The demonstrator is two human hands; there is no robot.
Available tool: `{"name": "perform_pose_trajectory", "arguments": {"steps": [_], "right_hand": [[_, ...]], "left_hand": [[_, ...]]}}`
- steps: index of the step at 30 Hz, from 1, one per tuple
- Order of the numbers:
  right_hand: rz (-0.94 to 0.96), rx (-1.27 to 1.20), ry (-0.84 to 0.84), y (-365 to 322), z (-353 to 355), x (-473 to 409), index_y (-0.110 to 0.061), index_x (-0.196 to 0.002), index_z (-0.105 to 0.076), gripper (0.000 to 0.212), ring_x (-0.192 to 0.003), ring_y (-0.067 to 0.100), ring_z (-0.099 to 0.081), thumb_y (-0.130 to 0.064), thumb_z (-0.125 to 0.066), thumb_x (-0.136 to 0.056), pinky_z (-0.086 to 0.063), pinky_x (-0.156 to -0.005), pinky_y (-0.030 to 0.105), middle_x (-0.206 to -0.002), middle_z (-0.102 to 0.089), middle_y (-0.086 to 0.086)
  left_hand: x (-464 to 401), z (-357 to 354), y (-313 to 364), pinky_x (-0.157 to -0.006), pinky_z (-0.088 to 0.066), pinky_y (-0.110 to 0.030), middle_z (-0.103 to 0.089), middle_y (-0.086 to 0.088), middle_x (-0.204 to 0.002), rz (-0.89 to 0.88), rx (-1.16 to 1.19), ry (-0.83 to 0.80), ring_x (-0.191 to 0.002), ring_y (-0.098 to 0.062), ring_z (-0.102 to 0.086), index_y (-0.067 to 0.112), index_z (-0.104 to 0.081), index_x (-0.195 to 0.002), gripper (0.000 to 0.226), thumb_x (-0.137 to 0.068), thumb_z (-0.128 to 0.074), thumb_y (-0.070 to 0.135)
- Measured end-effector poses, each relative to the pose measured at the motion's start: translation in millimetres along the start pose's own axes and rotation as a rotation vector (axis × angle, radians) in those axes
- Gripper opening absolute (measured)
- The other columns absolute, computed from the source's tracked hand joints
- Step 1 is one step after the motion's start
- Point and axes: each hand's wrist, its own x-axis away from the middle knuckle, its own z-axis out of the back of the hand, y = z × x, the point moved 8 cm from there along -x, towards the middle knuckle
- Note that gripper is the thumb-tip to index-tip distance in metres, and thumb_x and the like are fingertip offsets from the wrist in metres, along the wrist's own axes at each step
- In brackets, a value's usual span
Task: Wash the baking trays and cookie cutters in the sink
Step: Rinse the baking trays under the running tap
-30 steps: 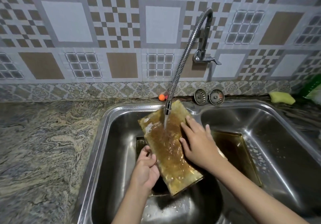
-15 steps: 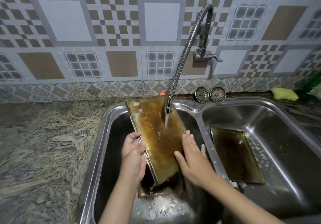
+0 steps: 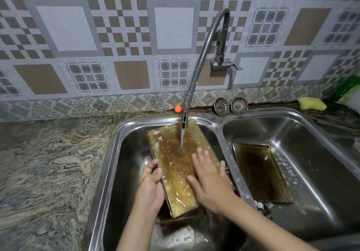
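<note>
From my feed: double steel sink (image 3: 218,122) set in a marbled stone surface (image 3: 48,163), patterned tile wall behind. In the left basin a brown-stained baking tray (image 3: 175,165) is propped at a slant, far end near the back rim, near end down low over another dark tray edge I can only partly see. The left hand (image 3: 151,188) grips the tray's left long edge, fingers curled round it w/ thumb on top. The right hand (image 3: 209,180) lies flat on the tray's right half, fingers straight & spread, palm pressing the wet face. Water runs from the flexible tap hose (image 3: 196,71) onto the tray's upper middle, just ahead of the right fingertips; the hose nozzle hangs right over the tray & crosses my view of its far end. A second tray (image 3: 261,172) lies flat in the right basin, apart from both hands, w/ soap suds on the basin wall beside it. On the back ledge: small orange ball (image 3: 177,109) just left of the hose, two round sink strainers (image 3: 230,106) side by side, a yellow sponge (image 3: 311,103) further right, & a green-white pack (image 3: 348,93) at the frame edge. No cookie cutters that I can make out.
</note>
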Motion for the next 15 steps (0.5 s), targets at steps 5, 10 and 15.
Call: {"name": "perform_pose_trajectory", "arguments": {"steps": [5,10,15], "right_hand": [[0.281,0.069,0.007,-21.4,17.4,-8.9,-0.029,-0.152,-0.001,0.060,-0.142,0.003,0.019,-0.049,-0.013,-0.097,0.015,-0.116,0.044,-0.154,0.014,-0.018],[-0.171,0.091,0.018,40.8,40.2,-45.1,-0.015,-0.153,-0.003,0.066,-0.147,0.020,0.011,-0.050,-0.021,-0.099,0.006,-0.114,0.059,-0.160,0.010,0.001],[0.373,0.099,-0.075,-34.9,13.5,-13.0,-0.028,-0.152,-0.013,0.055,-0.146,0.006,0.009,-0.040,-0.028,-0.101,0.013,-0.113,0.048,-0.160,0.001,-0.011]], "left_hand": [[5.9,-11.2,-15.4,-0.059,-0.056,-0.028,-0.065,-0.012,-0.086,0.096,0.045,-0.012,-0.070,-0.017,-0.065,0.013,-0.055,-0.091,0.032,-0.094,-0.033,-0.010],[11.8,-4.9,-22.9,-0.058,-0.054,-0.036,-0.070,-0.008,-0.069,0.182,0.028,-0.012,-0.062,-0.020,-0.063,0.015,-0.055,-0.090,0.032,-0.095,-0.033,-0.007],[17.9,-7.7,-32.8,-0.044,-0.055,-0.027,-0.069,-0.010,-0.062,0.224,0.060,0.001,-0.049,-0.018,-0.065,0.013,-0.053,-0.089,0.030,-0.095,-0.032,-0.008]]}}
